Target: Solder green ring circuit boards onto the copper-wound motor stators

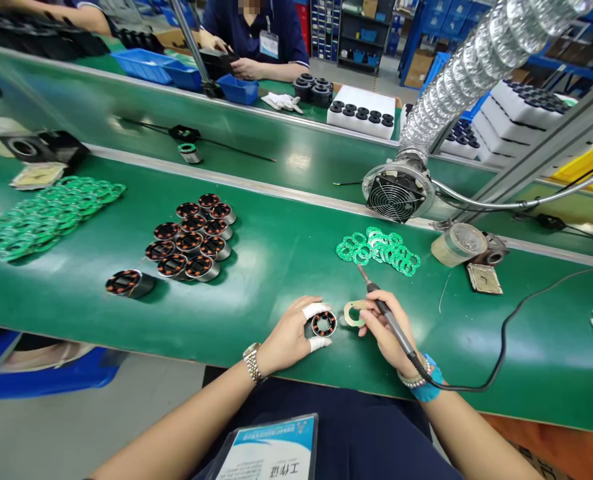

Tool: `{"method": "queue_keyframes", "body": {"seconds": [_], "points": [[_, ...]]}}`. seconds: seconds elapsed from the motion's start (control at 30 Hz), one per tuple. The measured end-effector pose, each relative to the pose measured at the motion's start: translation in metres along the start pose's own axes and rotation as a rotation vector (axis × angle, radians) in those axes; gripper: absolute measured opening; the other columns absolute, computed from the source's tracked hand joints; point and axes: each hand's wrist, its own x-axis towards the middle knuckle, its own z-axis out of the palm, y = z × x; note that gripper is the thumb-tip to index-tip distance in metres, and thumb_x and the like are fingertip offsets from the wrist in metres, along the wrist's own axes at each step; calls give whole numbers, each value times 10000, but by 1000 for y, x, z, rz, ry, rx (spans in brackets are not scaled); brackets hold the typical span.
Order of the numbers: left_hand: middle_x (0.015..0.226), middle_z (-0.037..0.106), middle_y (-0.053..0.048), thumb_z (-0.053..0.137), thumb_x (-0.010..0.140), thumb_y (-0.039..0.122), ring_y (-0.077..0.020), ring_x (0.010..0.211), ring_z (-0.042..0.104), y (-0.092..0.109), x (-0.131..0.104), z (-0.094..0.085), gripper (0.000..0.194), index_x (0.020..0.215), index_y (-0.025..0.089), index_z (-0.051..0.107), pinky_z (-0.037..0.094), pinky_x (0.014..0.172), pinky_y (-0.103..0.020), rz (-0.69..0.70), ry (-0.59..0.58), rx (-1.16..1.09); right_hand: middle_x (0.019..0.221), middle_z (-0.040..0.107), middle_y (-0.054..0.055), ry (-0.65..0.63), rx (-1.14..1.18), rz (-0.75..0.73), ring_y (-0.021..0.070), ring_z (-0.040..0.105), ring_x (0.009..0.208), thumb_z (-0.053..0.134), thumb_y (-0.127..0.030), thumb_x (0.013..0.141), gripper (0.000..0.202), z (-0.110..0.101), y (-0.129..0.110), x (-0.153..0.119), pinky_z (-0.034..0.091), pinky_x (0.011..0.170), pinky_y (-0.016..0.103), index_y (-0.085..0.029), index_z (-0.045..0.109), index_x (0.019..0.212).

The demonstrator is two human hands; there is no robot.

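Observation:
My left hand point(292, 335), with white wraps on thumb and finger, is closed around a motor stator point(318, 331) with copper windings and a dark inner ring. The stator's open end faces up, near the table's front edge. In my right hand point(390, 343) is a soldering iron point(395, 324), its tip pointing up and away to the left. The fingertips of that hand also pinch a pale ring-shaped circuit board point(347, 313), tilted just right of the stator. A small gap shows between board and stator.
Loose green ring boards point(391, 250) lie beyond my right hand. Several stators point(191, 241) stand left of centre; stacked board panels point(51, 217) lie far left. A fan with duct point(395, 197), a tub point(457, 245) and the iron's cord point(503, 327) occupy the right. A co-worker point(256, 40) sits opposite.

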Motion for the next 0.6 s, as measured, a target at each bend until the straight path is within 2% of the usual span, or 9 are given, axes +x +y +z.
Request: {"method": "queue_keyframes", "body": {"seconds": [0.13, 0.3, 0.4, 0.5, 0.6], "points": [[1171, 564, -126, 730, 662, 338, -286, 1137, 493, -3, -1, 3, 469, 1079, 210, 556, 390, 968, -482, 31, 28, 6, 1228, 530, 85, -206, 226, 8, 107, 618, 782, 615, -228, 798, 348, 3, -3, 4, 567, 678, 281, -271, 421, 1084], [1096, 565, -108, 732, 654, 355, -259, 1033, 534, -4, -2, 5, 566, 1134, 189, 483, 444, 894, -438, 16, 69, -43, 1241, 531, 92, -408, 212, -2, 137, 609, 905, 697, -238, 731, 438, -2, -2, 8, 546, 790, 330, -263, 434, 1080], [1112, 556, -120, 740, 638, 364, -272, 1054, 527, -3, -4, 5, 517, 1062, 175, 513, 444, 895, -446, -18, 80, -45, 1229, 540, 98, -381, 152, -58, 158, 609, 960, 717, -240, 711, 437, -1, 0, 10, 524, 846, 351, -250, 456, 1062], [1134, 554, -122, 744, 637, 359, -281, 1090, 512, -2, -4, 5, 460, 1014, 185, 546, 433, 912, -459, -26, 75, -37, 1205, 557, 97, -307, 175, -57, 175, 605, 1007, 666, -254, 766, 387, 2, 2, 12, 484, 911, 392, -252, 437, 1077], [1128, 568, -112, 754, 635, 334, -272, 1096, 511, -1, -3, 4, 444, 1015, 201, 566, 420, 931, -455, -2, 71, -34, 1141, 577, 97, -214, 225, 11, 183, 621, 980, 569, -284, 838, 331, 6, 5, 14, 513, 855, 397, -251, 387, 1113]]}}
